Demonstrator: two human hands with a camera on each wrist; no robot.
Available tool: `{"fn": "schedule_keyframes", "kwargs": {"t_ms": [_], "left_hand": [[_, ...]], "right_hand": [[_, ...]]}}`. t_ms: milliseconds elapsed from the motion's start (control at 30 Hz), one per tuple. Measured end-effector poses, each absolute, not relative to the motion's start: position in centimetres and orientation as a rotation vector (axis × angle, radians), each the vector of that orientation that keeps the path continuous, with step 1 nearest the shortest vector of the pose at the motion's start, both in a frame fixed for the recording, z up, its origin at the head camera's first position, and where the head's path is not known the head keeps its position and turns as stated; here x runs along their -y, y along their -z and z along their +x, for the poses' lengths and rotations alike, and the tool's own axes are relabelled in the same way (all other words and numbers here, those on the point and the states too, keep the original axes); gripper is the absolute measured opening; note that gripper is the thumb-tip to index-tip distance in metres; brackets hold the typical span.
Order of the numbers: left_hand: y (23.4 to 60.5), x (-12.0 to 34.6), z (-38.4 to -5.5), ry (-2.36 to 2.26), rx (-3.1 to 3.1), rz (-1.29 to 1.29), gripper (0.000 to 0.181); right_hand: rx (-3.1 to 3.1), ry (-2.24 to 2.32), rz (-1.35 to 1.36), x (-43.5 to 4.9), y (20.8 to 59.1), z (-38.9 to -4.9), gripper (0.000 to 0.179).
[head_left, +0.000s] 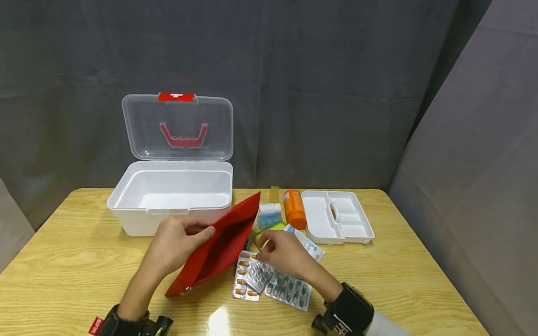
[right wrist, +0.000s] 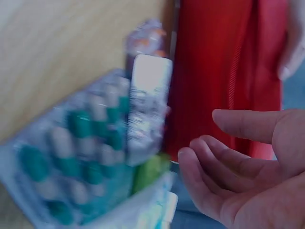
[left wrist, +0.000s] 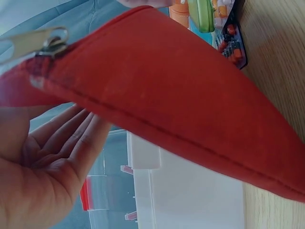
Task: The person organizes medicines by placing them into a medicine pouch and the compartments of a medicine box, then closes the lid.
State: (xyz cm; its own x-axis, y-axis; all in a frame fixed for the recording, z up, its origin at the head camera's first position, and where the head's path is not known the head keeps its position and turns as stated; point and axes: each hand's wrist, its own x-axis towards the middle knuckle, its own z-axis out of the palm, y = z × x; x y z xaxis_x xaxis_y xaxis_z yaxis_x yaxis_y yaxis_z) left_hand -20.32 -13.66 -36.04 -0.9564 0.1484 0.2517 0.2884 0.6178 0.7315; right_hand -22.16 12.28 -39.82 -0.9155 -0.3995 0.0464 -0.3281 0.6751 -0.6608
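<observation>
My left hand [head_left: 175, 245] grips the upper edge of a red zip pouch [head_left: 227, 235], thumb on the near side. The pouch is tilted above the table and its mouth gapes. In the left wrist view its metal zip pull [left wrist: 55, 44] hangs at one end. My right hand [head_left: 285, 252] hovers over the pile right of the pouch, fingers loosely bent and nothing between them. Under and around it lie blister packs: one with orange capsules [head_left: 240, 285], a silver one [head_left: 257, 278] and one with green capsules [right wrist: 88, 160]. A green-edged item [head_left: 276, 227] and a white-blue packet [head_left: 312, 245] are partly hidden behind this hand.
A white first-aid box [head_left: 136, 219] stands at the back left, its clear lid [head_left: 141, 128] raised. Behind the pile are a white-capped blue bottle [head_left: 269, 219] and an orange bottle [head_left: 294, 207]. A white divided tray [head_left: 357, 227] lies to their right.
</observation>
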Motion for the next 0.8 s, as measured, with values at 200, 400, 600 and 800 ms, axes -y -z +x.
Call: {"fn": "schedule_keyframes", "kwargs": {"t_ms": [200,400,600,800], "left_hand": [[35.9,13.7,-20.2,1.262,2.671,-0.366,0.011],[36.0,13.8,-20.3,1.258,2.665,-0.374,0.01],[36.0,13.9,-20.3,1.268,2.66,-0.38,0.01],[36.0,13.8,-20.3,1.288,2.66,-0.37,0.01]], "right_hand": [[-2.832,0.956,-0.741,-11.4,41.2,-21.2,0.024],[-2.883,0.928,-0.759,-10.4,41.9,-21.5,0.028],[-2.912,0.947,-0.793,-9.7,42.3,-22.8,0.019],[-2.898,0.902,-0.833,-9.5,42.3,-23.4,0.018]]}}
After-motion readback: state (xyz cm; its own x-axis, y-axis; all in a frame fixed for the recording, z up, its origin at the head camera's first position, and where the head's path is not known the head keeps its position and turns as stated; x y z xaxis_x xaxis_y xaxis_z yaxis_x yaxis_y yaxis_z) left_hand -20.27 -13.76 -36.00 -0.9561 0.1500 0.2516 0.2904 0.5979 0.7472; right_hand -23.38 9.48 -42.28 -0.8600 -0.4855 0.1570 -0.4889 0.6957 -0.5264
